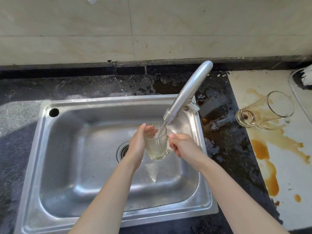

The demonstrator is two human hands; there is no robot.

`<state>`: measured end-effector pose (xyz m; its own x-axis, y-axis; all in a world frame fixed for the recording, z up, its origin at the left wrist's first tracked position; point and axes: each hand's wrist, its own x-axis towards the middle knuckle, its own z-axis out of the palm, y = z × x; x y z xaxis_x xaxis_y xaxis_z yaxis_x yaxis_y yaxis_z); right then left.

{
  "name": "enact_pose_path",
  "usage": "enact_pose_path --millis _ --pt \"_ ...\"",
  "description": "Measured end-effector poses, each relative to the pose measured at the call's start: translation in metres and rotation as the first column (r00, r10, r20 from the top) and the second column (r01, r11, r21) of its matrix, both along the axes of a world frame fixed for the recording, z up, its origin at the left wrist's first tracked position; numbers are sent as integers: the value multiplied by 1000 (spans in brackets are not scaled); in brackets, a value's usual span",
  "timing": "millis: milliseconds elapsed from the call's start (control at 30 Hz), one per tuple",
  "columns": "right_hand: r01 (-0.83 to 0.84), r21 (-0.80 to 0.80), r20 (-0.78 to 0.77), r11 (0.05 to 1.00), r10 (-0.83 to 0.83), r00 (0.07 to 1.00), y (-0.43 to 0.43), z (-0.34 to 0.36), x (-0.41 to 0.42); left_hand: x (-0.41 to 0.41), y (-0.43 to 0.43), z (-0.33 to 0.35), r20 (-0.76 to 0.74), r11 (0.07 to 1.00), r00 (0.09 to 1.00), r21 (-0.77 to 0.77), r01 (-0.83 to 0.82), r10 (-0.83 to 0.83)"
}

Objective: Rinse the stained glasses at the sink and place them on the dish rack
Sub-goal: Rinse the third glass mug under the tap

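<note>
A clear ribbed glass mug (156,146) is held upright over the steel sink (67,166), under the faucet (185,93). Water runs from the spout into the mug, which holds pale yellowish liquid. My right hand (181,145) grips the mug's handle. My left hand (141,141) wraps the mug's left side, with fingers reaching inside the rim. A second tall glass (265,111), stained brown at its base, lies on its side on the white counter to the right.
Brown spilled liquid (263,149) streaks the white counter (290,174) around and below the lying glass. The dark worn countertop (228,149) surrounds the sink. The drain (124,150) sits behind my left wrist. A tiled wall rises behind. No dish rack is in view.
</note>
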<state>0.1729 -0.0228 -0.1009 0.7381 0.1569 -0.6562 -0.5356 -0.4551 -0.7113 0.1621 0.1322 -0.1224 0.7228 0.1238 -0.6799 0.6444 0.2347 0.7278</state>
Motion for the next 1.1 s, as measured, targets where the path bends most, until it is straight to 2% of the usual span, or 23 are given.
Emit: enact_pose_path --millis 67,133,233,300,367,467,533,600,700,800,900,967,1033,1067,1100 --pt "72 18 -34 997 -71 997 -3 -2 3 -1 -3 0 -13 999 999 2 33 -33" --pt "77 39 -82 996 -74 994 -5 -2 -4 0 -4 0 -28 998 997 -13 65 -65" --pt "2 53 -107 999 4 994 0 6 -5 0 1 -2 -3 999 1000 -41 -26 26" --pt "40 114 -117 993 -26 993 1 12 4 1 4 -1 32 994 997 -79 -73 76" --pt "129 234 -180 964 -88 980 -5 14 8 2 6 3 76 989 997 -147 11 0" --pt "325 384 -365 864 -182 913 -14 16 4 -3 14 11 137 940 961 -214 265 -240" --pt "420 402 -461 813 -217 861 -14 14 4 -8 18 17 162 916 931 -185 355 -327" --pt "444 376 -496 813 -228 838 -11 9 4 -10 18 22 173 926 925 -116 360 -338" --pt "412 327 -460 850 -238 856 -4 5 3 -8 12 27 121 954 950 -48 297 -289" --pt "389 235 -342 891 -299 891 2 9 6 -5 5 26 -25 963 978 -185 197 -205" --pt "405 147 -206 902 -373 905 6 15 9 -1 -2 33 -201 933 962 -343 108 -185" --pt "436 111 -168 893 -415 894 9 19 14 2 -10 31 -177 922 980 -387 19 -95" --pt "445 65 -134 893 -434 891 11 23 20 6 -16 27 -78 948 997 -318 -7 -18" --pt "446 52 -118 893 -438 891 13 25 22 7 -19 29 7 981 999 -188 50 -50" --pt "441 41 -99 896 -436 895 14 27 24 7 -22 32 71 991 989 27 131 -133"
